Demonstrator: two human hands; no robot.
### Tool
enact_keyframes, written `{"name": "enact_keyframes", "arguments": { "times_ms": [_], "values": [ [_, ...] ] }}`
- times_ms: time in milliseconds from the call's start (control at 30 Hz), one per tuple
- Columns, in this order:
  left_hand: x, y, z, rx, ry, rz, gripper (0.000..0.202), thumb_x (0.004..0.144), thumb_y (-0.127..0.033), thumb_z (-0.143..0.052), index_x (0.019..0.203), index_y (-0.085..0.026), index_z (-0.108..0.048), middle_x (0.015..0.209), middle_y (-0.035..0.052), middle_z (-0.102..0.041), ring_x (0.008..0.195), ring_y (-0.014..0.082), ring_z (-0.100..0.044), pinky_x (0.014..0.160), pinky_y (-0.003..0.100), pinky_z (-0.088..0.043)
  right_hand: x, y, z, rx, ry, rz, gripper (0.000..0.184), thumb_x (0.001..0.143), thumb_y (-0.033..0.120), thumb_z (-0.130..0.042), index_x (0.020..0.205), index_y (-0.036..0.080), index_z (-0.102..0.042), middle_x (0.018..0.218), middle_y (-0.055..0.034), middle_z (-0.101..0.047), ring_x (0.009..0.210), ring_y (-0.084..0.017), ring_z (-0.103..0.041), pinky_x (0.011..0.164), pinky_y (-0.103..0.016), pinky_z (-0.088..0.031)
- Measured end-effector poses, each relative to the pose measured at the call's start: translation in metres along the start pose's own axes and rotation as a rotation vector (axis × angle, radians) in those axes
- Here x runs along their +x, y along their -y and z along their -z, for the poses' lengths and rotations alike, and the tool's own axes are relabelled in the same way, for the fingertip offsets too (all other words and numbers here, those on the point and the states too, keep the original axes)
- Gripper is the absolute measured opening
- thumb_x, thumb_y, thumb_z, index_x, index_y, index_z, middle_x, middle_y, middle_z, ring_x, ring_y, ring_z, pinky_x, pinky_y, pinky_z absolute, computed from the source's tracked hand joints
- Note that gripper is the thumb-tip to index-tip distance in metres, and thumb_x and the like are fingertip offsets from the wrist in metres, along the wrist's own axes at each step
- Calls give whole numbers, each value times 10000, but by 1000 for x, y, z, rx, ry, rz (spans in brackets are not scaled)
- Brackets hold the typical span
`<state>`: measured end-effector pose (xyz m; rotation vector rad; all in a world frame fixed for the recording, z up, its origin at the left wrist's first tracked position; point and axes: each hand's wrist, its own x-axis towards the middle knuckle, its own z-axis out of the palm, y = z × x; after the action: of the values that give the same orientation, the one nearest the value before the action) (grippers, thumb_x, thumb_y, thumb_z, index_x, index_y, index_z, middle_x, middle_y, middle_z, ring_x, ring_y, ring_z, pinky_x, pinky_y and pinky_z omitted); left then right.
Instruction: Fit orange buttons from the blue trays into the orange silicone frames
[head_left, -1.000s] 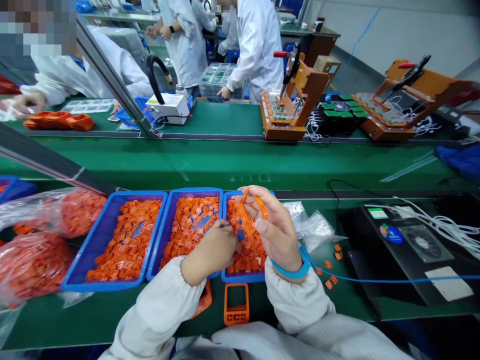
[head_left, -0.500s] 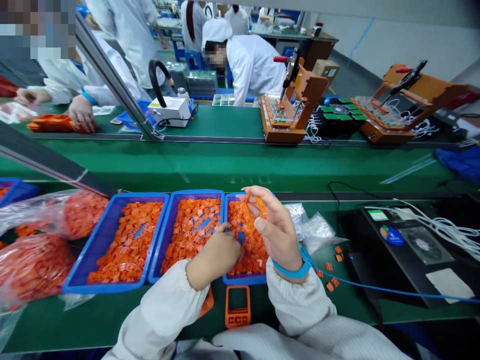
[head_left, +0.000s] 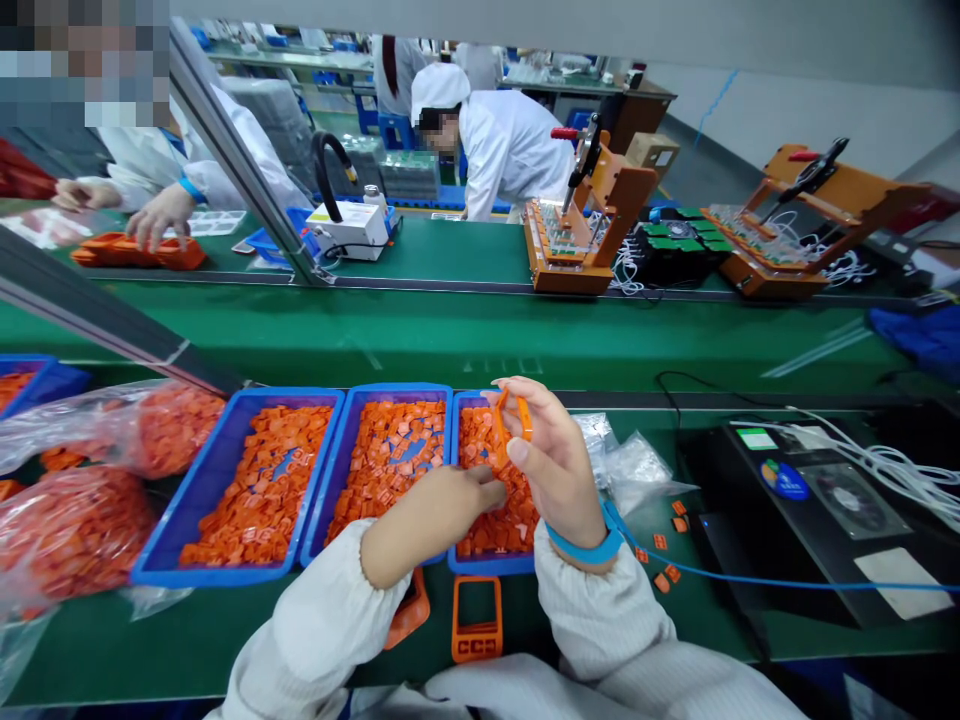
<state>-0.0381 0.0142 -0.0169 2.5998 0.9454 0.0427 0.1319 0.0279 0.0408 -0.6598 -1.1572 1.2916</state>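
Note:
My right hand (head_left: 559, 460) is raised over the right-hand blue bin (head_left: 452, 450), its fingers and thumb closed on a small orange plastic frame (head_left: 517, 418). Into the same bin reaches my left hand (head_left: 442, 510), fingers bent together over the loose orange plastic pieces (head_left: 495, 535). Its fingertips are partly hidden, and whatever they pinch cannot be made out. Near the table's front edge, just below the bin, lies another orange frame (head_left: 477, 645) with small cut-outs along one side. A further orange part (head_left: 409, 622) shows partly behind my left sleeve.
Two more blue bins (head_left: 319, 500) of orange pieces stand to the left, beside plastic bags (head_left: 75, 530) of similar pieces. On the right are clear bags (head_left: 641, 465), loose orange bits (head_left: 660, 542) and a black device (head_left: 817, 510). A blue cord trails from my right wristband. Co-workers sit across the bench.
My left hand has shifted right within the bin, its fingers now closer to my right hand. The right hand keeps hold of the orange frame. Across the bench, a co-worker's hand has lifted slightly.

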Motion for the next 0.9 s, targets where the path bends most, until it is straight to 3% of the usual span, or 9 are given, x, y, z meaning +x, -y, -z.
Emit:
{"name": "enact_keyframes", "arguments": {
  "times_ms": [167, 333, 467, 533, 667, 767, 900],
  "values": [
    [-6, -5, 20, -112, -20, 45, 224, 1052, -164, -509, 1084, -212, -725, 1055, 58, -694, 787, 162, -709, 726, 271, -553, 1, -2, 1, 18, -42, -14, 386, 924, 416, -779, 1294, 362, -682, 1369, -45, -649, 1300, -239, -642, 1196, -477, -502],
    [-22, 3, 48, -355, -368, -83, 195, 1047, -195, -601, 967, -193, -779, 1065, 63, -734, 938, 153, -749, 853, 246, -592, 1, -1, 2, 65, -38, -5, 400, 922, 389, -790, 1300, 350, -665, 1400, -44, -658, 1325, -242, -651, 1202, -471, -494],
    [-38, 9, 63, -401, -661, -21, 79, 981, -203, -726, 963, -197, -803, 1073, 70, -786, 922, 156, -776, 849, 246, -622, 2, 1, -1, 65, -5, -24, 417, 896, 440, -809, 1271, 337, -660, 1369, -56, -671, 1315, -264, -669, 1211, -506, -487],
    [-44, 10, 67, -478, -742, 14, 57, 937, -201, -783, 990, -199, -805, 1032, 66, -799, 901, 165, -786, 811, 241, -639, 2, 0, -2, 50, 14, -31, 425, 880, 464, -819, 1251, 336, -659, 1369, -62, -663, 1309, -274, -674, 1200, -514, -497],
    [-50, 9, 70, -637, -803, 98, 169, 901, -222, -824, 1067, -191, -808, 1043, 83, -798, 831, 164, -786, 687, 214, -639, 0, -3, -3, 33, 81, -11, 430, 865, 473, -833, 1245, 355, -672, 1376, -56, -621, 1290, -275, -681, 1172, -499, -519],
    [-51, 8, 71, -637, -819, 94, 70, 911, -228, -818, 972, -194, -820, 990, 77, -807, 888, 184, -783, 738, 236, -638, -2, -6, -3, 23, 134, -27, 431, 882, 498, -812, 1265, 369, -665, 1380, -56, -608, 1290, -278, -680, 1164, -501, -523],
    [-50, 4, 74, -628, -802, 44, 66, 960, -235, -768, 929, -195, -810, 898, 52, -798, 816, 154, -754, 755, 239, -612, -3, -7, -6, -18, 170, -33, 440, 901, 524, -784, 1291, 370, -653, 1386, -68, -599, 1302, -284, -666, 1175, -526, -514]
  ]
}}
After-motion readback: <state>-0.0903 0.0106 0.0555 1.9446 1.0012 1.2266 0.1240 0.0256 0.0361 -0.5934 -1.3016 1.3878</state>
